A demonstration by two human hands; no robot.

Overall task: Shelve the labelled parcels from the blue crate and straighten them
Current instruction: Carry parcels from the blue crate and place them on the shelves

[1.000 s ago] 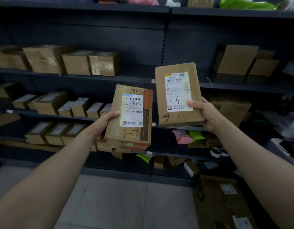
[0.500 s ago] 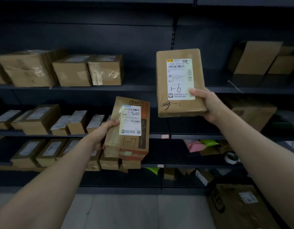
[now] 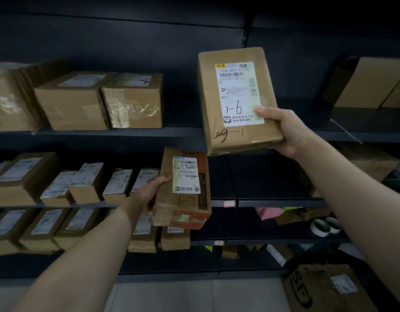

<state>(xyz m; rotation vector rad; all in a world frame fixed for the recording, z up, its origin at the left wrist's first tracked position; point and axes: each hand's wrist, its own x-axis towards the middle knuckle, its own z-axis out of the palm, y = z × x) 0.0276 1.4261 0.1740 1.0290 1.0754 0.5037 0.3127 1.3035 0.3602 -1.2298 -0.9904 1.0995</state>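
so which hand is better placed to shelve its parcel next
Probably the right. The right hand holds the 1-6 parcel raised at the upper shelf, in front of a bare stretch beside the boxes. The left hand holds the 1-7 parcel lower, beside a crowded row.

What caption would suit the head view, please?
Left hand and right hand raise labelled brown cardboard parcels marked 1-7 and 1-6 toward dark shelving.

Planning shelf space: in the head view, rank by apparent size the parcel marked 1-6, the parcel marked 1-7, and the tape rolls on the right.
1. Parcel marked 1-6, in the right hand; it is held nearer the camera, so its lead may be overstated.
2. Parcel marked 1-7, in the left hand.
3. Tape rolls, clearly smallest.
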